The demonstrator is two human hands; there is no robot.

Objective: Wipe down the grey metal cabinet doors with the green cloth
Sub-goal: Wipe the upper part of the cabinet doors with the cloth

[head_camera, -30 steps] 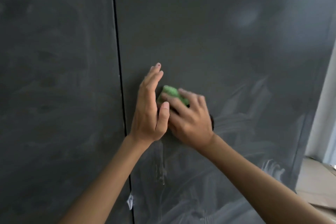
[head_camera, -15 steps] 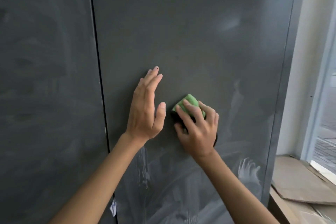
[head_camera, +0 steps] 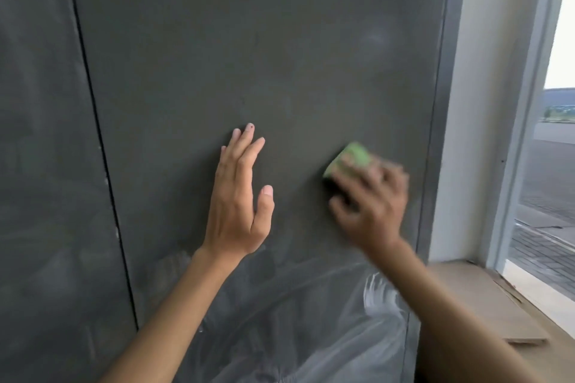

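Note:
Two grey metal cabinet doors fill the view: the right door [head_camera: 249, 40] and the left door [head_camera: 37, 165], split by a thin dark seam. My left hand [head_camera: 238, 196] lies flat on the right door with straight fingers. My right hand [head_camera: 370, 199], blurred by motion, holds the folded green cloth [head_camera: 351, 157] against the right door near its right edge. Most of the cloth is under my fingers. Whitish wipe streaks [head_camera: 373, 295] mark the lower part of the right door.
A metal edge strip [head_camera: 441, 134] ends the cabinet on the right, against a white wall [head_camera: 479, 102]. A window [head_camera: 553, 134] stands further right. Flattened cardboard [head_camera: 485, 305] lies on the sill below.
My right hand has swept the cloth to the right, away from my left hand and toward the door's right edge. The view has shifted right, showing more wall and window.

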